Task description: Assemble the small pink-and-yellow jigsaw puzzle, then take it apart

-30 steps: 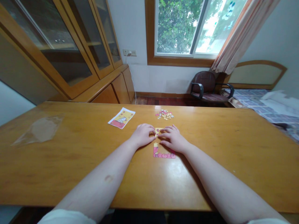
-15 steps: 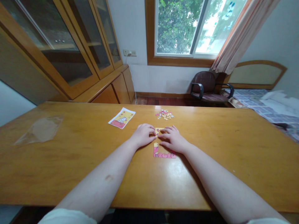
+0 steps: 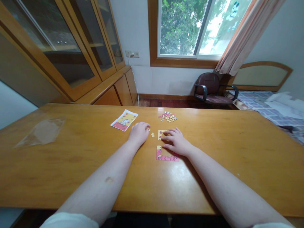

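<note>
A partly built pink and yellow jigsaw frame (image 3: 163, 154) lies on the wooden table (image 3: 71, 152) in front of me. My right hand (image 3: 175, 142) rests on it, fingers spread flat over the upper yellow corner (image 3: 160, 132). My left hand (image 3: 138, 132) lies to the left of the frame, fingers curled down on the table; a tiny loose piece (image 3: 152, 135) lies just right of it and another speck sits at its fingertips. A pile of loose puzzle pieces (image 3: 167, 117) lies farther back.
A printed picture card (image 3: 124, 120) lies back left of my hands. A clear plastic bag (image 3: 40, 131) lies far left. Beyond the table are a glass-front cabinet (image 3: 71, 53), a dark armchair (image 3: 211, 88), a window and a bed (image 3: 273, 107).
My left hand has drawn away from the puzzle corner, moving left and slightly back. A small piece now lies bare between the two hands. My right hand stays in place.
</note>
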A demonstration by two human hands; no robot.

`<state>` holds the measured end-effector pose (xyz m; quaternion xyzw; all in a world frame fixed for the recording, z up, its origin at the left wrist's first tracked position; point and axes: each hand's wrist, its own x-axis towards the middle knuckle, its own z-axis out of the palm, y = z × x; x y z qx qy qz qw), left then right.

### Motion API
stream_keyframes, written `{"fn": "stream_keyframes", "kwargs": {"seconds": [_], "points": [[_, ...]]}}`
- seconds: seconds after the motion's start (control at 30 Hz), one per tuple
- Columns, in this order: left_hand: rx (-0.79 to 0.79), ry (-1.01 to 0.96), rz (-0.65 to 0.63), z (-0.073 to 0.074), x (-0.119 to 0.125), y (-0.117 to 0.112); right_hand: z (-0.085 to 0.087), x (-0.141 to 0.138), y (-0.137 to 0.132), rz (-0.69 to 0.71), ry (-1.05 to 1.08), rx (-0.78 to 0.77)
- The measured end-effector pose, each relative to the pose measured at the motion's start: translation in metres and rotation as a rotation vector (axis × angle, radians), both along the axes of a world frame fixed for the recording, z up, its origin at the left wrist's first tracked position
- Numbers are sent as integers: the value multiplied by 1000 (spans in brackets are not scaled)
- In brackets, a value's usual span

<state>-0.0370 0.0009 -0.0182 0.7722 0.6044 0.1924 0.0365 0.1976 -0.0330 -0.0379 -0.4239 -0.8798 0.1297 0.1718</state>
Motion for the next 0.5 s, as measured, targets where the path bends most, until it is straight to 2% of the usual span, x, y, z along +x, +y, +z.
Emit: {"fn": "stream_keyframes", "kwargs": {"seconds": [0.2, 0.5], "points": [[42, 174, 64, 4, -3, -2, 1, 0, 1, -15, 13, 3], [-62, 225, 45, -3, 3, -3, 4, 1, 2, -29, 11, 2]]}}
